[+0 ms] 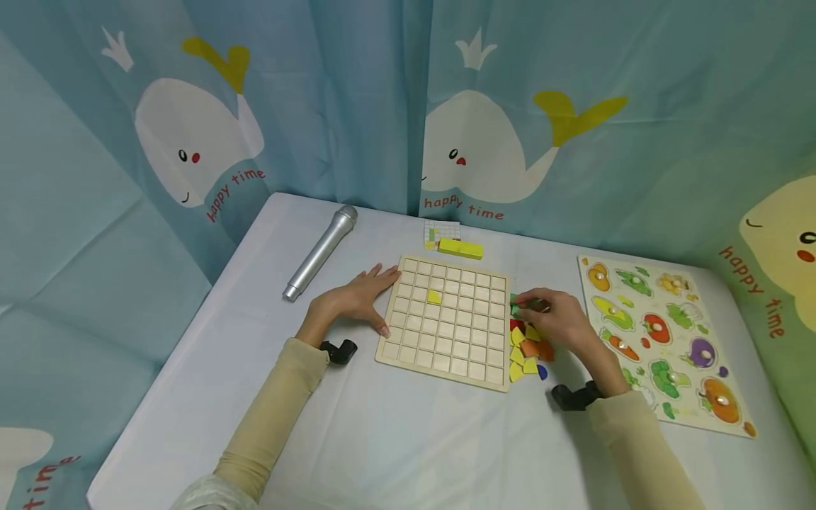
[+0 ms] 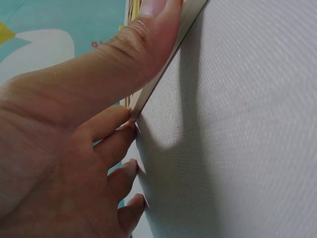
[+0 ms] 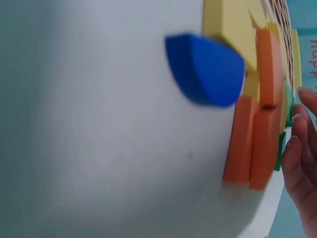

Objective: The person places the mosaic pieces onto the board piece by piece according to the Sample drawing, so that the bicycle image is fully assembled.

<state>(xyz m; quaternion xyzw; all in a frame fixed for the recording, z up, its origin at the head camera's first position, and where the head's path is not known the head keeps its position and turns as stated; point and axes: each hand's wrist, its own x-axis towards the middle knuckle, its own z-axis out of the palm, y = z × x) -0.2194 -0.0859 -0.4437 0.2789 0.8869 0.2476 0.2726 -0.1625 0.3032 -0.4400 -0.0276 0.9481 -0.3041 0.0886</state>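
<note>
A square wooden grid board (image 1: 444, 367) lies on the table with one yellow piece (image 1: 434, 297) in its upper left part. My left hand (image 1: 357, 296) rests along the board's left edge, thumb and fingers spread; its thumb (image 2: 148, 49) overlaps the rim in the left wrist view. At the board's right edge, my right hand (image 1: 556, 316) pinches a green piece (image 1: 515, 309) between thumb and fingertips, low among the loose pieces. Just below that hand lie red, orange and several yellow pieces (image 1: 516, 354), plus a blue rounded piece (image 3: 213, 69).
A silver microphone (image 1: 321, 253) lies at the back left. Behind the board are a small patterned card (image 1: 441, 228) and a yellow bar-shaped box (image 1: 460, 248). A vegetable puzzle board (image 1: 691, 414) lies at the right, near my right forearm. A whale-print curtain (image 1: 376, 106) hangs behind the table.
</note>
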